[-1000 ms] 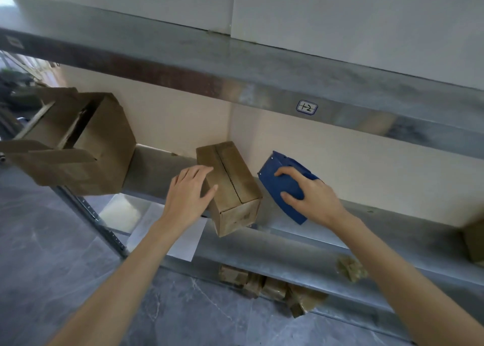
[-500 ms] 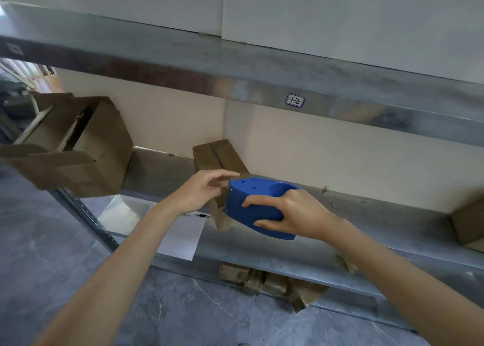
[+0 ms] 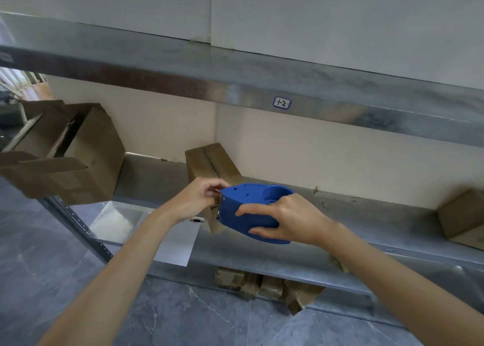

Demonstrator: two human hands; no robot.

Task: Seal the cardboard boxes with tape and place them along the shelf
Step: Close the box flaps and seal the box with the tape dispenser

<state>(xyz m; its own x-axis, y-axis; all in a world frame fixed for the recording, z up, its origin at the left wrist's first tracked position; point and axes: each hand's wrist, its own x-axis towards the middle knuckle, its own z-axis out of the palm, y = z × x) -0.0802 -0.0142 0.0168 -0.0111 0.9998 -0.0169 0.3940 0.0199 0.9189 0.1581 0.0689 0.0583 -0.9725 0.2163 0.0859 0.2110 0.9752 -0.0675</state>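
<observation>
R grip (image 3: 293,220): wraps the blue dispenser (image 3: 246,197) from its right side; thumb on the near face, fingers curled under and round the body. Firm hold, dispenser off the shelf.
L grip (image 3: 199,199): fingers bent, tips bunched at the dispenser's left end, touching it. Can't tell if they pinch anything; the contact spot is hidden by the fingers.
Dispenser: held in front of the small box, its left end covering the box's lower right part. Flat top face up, round recess toward the R side.
Small box (image 3: 209,162): on the mid shelf (image 3: 366,222), near the back wall, turned corner-on to the camera. Top flaps down, centre seam visible. No tape visible on the seam.
Open box (image 3: 86,162): far L end of the shelf, lying on its side, flaps splayed toward the camera, partly over the shelf edge.
3rd box (image 3: 463,220): far R on the same shelf, cut off by the frame edge, well apart from the small box.
Paper (image 3: 175,246): white sheet on the shelf front, under the L forearm, overhanging the edge.
Top shelf (image 3: 235,65): metal, with a tag (image 3: 282,102) reading "1-2" on its front lip.
Below: brown packets (image 3: 262,285) lie under the mid shelf, just above the grey floor (image 3: 183,319).
</observation>
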